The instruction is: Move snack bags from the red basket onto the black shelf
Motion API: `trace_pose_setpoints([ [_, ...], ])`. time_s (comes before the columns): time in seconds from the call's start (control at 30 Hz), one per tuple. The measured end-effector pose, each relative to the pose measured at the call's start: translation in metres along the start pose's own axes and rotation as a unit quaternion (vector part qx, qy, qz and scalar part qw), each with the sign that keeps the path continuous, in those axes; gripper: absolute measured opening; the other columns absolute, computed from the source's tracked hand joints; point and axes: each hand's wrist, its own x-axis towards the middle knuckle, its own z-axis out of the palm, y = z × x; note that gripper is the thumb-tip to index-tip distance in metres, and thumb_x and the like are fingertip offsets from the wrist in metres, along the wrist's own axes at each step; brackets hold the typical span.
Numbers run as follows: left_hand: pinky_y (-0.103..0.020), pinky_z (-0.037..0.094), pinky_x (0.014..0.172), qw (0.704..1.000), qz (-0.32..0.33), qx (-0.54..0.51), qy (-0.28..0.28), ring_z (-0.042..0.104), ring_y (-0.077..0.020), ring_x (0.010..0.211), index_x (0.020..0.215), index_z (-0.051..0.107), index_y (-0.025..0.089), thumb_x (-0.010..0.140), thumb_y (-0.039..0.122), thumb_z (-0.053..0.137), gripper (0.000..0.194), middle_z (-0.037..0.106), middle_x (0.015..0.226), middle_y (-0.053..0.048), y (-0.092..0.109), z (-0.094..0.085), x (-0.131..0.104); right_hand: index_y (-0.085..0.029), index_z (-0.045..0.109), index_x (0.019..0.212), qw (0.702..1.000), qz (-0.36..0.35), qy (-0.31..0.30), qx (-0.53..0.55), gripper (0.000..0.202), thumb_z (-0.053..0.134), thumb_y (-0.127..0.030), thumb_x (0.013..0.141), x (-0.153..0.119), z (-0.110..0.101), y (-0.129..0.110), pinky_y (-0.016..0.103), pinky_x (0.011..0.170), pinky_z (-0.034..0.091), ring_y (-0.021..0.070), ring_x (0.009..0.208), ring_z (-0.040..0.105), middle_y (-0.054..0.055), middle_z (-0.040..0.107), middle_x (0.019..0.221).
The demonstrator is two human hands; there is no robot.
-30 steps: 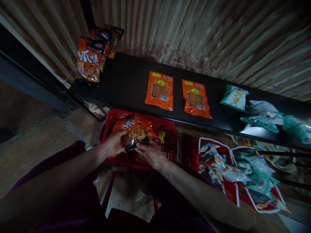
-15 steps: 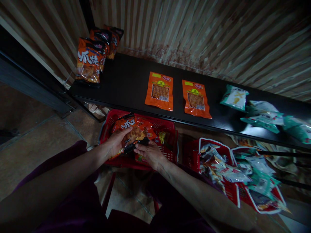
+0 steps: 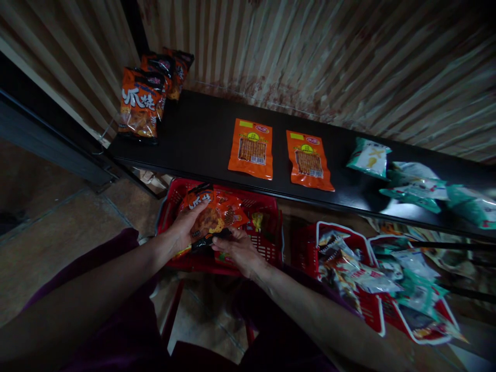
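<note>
Over a red plastic basket [image 3: 273,206], I hold an orange-and-black snack bag [image 3: 207,222] between both hands. My left hand [image 3: 185,227] is closed on its left side, the thumb lying across the front. The fingers of my right hand [image 3: 236,248] pinch the black end of the bag at its lower right. Other orange packets [image 3: 231,206] lie in the basket just behind the held bag, and a green packet with a yellow figure [image 3: 257,221] lies to their right. Part of the basket's contents is hidden under my hands.
On the black shelf [image 3: 201,139], several similar snack bags [image 3: 140,108] stand at the left. Two flat orange packets [image 3: 251,150] lie mid-shelf, with green-and-white bags [image 3: 370,157] at the right. Two filled red baskets [image 3: 374,310] stand on the floor at right.
Both hands keep hold of the snack bag, which has turned slightly, its black end shifting a little left and down. The whole view has shifted slightly.
</note>
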Motion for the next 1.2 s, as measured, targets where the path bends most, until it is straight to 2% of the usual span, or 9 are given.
trace_pose_setpoints([
  [0.07,-0.023,0.043,0.046,0.999,-0.004,0.028,0.025,0.064,-0.0165,0.055,0.087,0.066,0.018,0.062,0.046,0.076,0.039,0.071,0.070,-0.004,0.000,0.001,-0.003,-0.017,0.068,0.077,0.995,-0.037,-0.007,-0.090,0.022,0.077,-0.024,0.057,-0.001,-0.002,0.000,0.025,0.065,0.050,0.0108,0.062,0.060,-0.001,0.069,0.071],
  [0.13,-0.023,0.043,0.045,0.998,0.000,0.055,0.037,0.061,-0.0154,0.050,0.083,0.065,0.018,0.062,0.045,0.076,0.035,0.068,0.062,-0.002,0.000,0.003,-0.008,-0.017,0.068,0.075,0.976,-0.092,-0.018,-0.198,0.011,0.068,-0.020,0.064,-0.003,-0.002,-0.002,0.025,0.065,0.048,0.0114,0.062,0.059,-0.001,0.068,0.072],
  [0.23,-0.022,0.044,0.045,0.996,0.042,0.070,0.043,0.059,-0.0142,0.047,0.081,0.064,0.017,0.065,0.034,0.075,0.025,0.065,0.057,-0.001,0.001,0.004,-0.012,-0.018,0.068,0.076,0.913,-0.182,-0.033,-0.364,0.014,0.057,-0.014,0.069,-0.008,-0.002,-0.006,0.025,0.065,0.046,0.0131,0.067,0.060,0.000,0.068,0.076],
  [0.3,-0.024,0.045,0.045,0.994,0.061,0.070,0.050,0.060,-0.0150,0.048,0.084,0.065,0.017,0.066,0.030,0.074,0.025,0.065,0.059,-0.001,0.000,0.003,-0.011,-0.019,0.069,0.079,0.883,-0.210,-0.043,-0.418,0.019,0.054,-0.012,0.070,-0.009,-0.002,-0.007,0.023,0.062,0.044,0.0127,0.066,0.059,0.000,0.068,0.076],
  [0.47,-0.028,0.050,0.048,0.995,0.065,0.050,0.054,0.062,-0.0161,0.051,0.094,0.065,0.017,0.068,0.034,0.073,0.032,0.069,0.070,-0.003,-0.002,0.001,-0.008,-0.018,0.067,0.076,0.903,-0.179,-0.057,-0.386,0.015,0.052,-0.014,0.071,-0.006,-0.004,0.000,0.021,0.056,0.042,0.0110,0.058,0.057,-0.002,0.065,0.066],
  [0.63,-0.028,0.051,0.052,0.993,0.092,0.027,0.068,0.065,-0.0162,0.059,0.100,0.065,0.019,0.071,0.036,0.070,0.034,0.071,0.085,-0.005,0.005,0.003,-0.009,-0.017,0.063,0.067,0.899,-0.195,-0.076,-0.384,0.009,0.054,-0.014,0.069,-0.004,-0.006,0.003,0.020,0.058,0.042,0.0105,0.058,0.056,-0.002,0.064,0.064],
  [0.77,-0.026,0.050,0.053,0.993,0.101,-0.001,0.067,0.064,-0.0152,0.059,0.092,0.066,0.017,0.068,0.036,0.072,0.031,0.070,0.079,-0.005,0.010,0.002,-0.007,-0.017,0.062,0.067,0.901,-0.208,-0.093,-0.370,0.010,0.055,-0.010,0.066,-0.004,-0.006,0.000,0.019,0.056,0.041,0.0096,0.058,0.054,-0.003,0.063,0.064],
  [0.97,-0.025,0.048,0.049,0.994,0.091,-0.013,0.056,0.062,-0.0148,0.053,0.086,0.065,0.016,0.071,0.040,0.069,0.029,0.069,0.072,-0.005,0.014,0.000,-0.007,-0.017,0.065,0.069,0.860,-0.250,-0.109,-0.431,0.015,0.054,-0.007,0.069,-0.006,-0.007,-0.003,0.018,0.053,0.036,0.0082,0.054,0.048,-0.003,0.059,0.061],
  [1.2,-0.025,0.047,0.049,0.996,0.074,-0.029,0.045,0.060,-0.0143,0.049,0.080,0.064,0.015,0.077,0.041,0.064,0.026,0.067,0.063,-0.004,0.018,0.003,-0.012,-0.019,0.064,0.073,0.818,-0.282,-0.126,-0.485,0.019,0.051,-0.006,0.073,-0.008,-0.009,-0.007,0.020,0.059,0.040,0.0106,0.060,0.053,-0.002,0.059,0.065],
])
